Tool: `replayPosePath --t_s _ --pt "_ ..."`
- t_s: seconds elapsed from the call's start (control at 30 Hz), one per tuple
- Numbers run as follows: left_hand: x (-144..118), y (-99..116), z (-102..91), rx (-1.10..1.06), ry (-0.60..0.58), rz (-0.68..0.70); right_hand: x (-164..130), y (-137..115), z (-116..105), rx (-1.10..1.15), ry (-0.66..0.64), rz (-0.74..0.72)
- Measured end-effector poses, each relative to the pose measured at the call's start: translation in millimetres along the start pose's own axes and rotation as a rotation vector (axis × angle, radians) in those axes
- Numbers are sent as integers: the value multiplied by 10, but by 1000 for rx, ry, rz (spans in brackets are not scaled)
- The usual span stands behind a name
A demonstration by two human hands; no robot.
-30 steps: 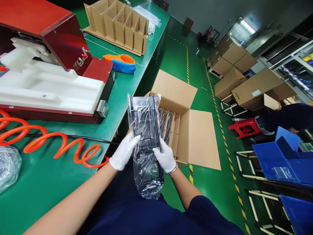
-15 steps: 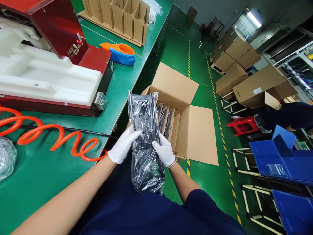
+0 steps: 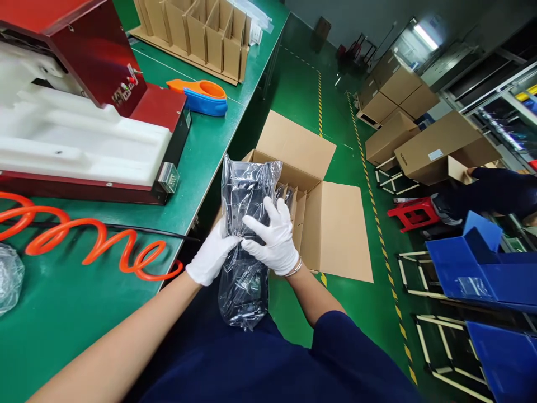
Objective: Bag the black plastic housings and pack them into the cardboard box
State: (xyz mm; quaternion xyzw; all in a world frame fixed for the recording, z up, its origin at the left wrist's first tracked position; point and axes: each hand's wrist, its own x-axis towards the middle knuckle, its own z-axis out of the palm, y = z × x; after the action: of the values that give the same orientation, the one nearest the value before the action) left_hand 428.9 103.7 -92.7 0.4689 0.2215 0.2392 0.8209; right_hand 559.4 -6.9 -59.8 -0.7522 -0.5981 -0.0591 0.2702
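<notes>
Bagged black part (image 3: 245, 224) gripped upright in both gloved hands, left hand (image 3: 212, 258), right hand (image 3: 274, 238); packing step, next needs a free slot in the carton (image 3: 319, 224).

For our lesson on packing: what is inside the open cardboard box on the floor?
The cardboard box holds upright cardboard dividers with dark bagged parts in some slots. The bagged black part, held in both hands, hides the box's left side.

Bright, even overhead light fills the room; one long ceiling strip lamp (image 3: 425, 37) burns white at the far end. The glossy green painted floor (image 3: 302, 95) shows pale sheen, the crinkled clear plastic bag (image 3: 245, 246) glints. Shadows are soft. Edges bow wide; everything stays sharp.
</notes>
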Motion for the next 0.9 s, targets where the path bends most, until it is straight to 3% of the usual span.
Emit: replayPosePath --t_s 0.1,0.2,0.3,0.4,0.47,0.6,0.67,0.8,0.9 --pt "-1 24 14 13 24 23 74 -59 31 -80 -74 124" --pt "7 56 25 -1 28 14 37 -30 -6 -128 10 237" --pt "26 53 6 -4 37 14 -71 -57 -38 -109 63 162" --pt "40 26 -27 8 50 39 -167 -154 1 -46 -92 27" --pt "47 18 -42 18 61 56 -210 -182 42 -55 -162 62" --pt "70 29 -66 1 82 49 -320 -110 45 -150 -56 187" --pt "87 29 -88 -23 94 34 -398 -96 18 -153 -40 137" --pt "113 17 -130 -79 116 35 -539 -211 31 -129 -161 -143" --pt "120 32 -131 -127 124 18 -618 -237 64 -201 -163 -151"
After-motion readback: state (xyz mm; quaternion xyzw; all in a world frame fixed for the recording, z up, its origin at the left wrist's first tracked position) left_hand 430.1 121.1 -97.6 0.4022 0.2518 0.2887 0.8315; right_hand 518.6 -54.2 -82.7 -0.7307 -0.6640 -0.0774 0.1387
